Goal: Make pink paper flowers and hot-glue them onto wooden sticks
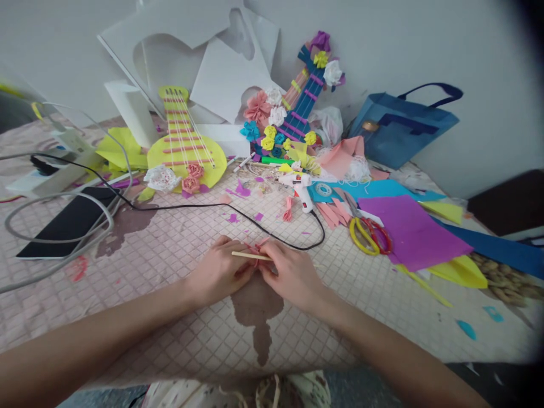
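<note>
My left hand [219, 271] and my right hand [293, 275] meet at the middle of the quilted pink cloth [170, 243]. Between them lies a thin wooden stick [250, 256] with a pink paper strip [257, 247] wound at its end. The fingers of both hands are curled and pinched around the stick and the pink strip. A black cable [204, 207] runs just beyond my hands to a white glue gun [300, 187].
Scissors with yellow and red handles [368, 234] lie to the right beside purple [412, 229], blue and yellow paper sheets. Two paper guitars, one yellow [185, 144] and one blue with paper flowers [297, 107], stand at the back. A dark tablet [68, 221], grey cables and a blue bag [399, 127] lie around.
</note>
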A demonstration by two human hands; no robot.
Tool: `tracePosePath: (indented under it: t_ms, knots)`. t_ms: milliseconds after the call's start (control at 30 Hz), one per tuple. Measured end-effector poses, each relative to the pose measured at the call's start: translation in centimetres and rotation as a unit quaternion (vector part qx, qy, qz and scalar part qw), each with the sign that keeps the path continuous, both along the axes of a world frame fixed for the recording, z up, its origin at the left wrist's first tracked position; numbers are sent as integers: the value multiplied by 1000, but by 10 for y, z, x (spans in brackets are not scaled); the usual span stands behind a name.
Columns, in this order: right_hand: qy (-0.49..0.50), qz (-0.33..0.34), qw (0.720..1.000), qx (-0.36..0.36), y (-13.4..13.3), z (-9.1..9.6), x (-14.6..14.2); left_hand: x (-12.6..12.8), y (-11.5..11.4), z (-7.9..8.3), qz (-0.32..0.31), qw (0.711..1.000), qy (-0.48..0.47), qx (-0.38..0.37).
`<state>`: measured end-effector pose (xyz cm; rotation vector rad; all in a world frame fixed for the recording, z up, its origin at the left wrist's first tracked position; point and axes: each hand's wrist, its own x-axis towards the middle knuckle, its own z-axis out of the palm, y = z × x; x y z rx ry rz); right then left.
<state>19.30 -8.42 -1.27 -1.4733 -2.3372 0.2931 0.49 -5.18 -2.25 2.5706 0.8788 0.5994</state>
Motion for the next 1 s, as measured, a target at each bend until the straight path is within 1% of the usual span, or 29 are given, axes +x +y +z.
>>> tracePosePath:
  t_ms: [133,300,400,600,767,1000]
  knots:
    - [-12,9,1000,-5,2,-1,4,1,0,0,10,1000,6,2]
    - [0,53,998,-14,3,1,8,2,0,-1,10,1000,23,10]
    - [10,51,998,-27,3,2,10,1,1,-2,14,1000,20,4]
    - [21,56,996,-64,5,7,13,0,1,-6,16,1000,-18,5]
    - [7,64,995,-76,5,9,16,0,1,-7,18,1000,-17,7]
    - [-7,59,995,-82,7,10,21,1,2,-9,19,1000,-18,-14]
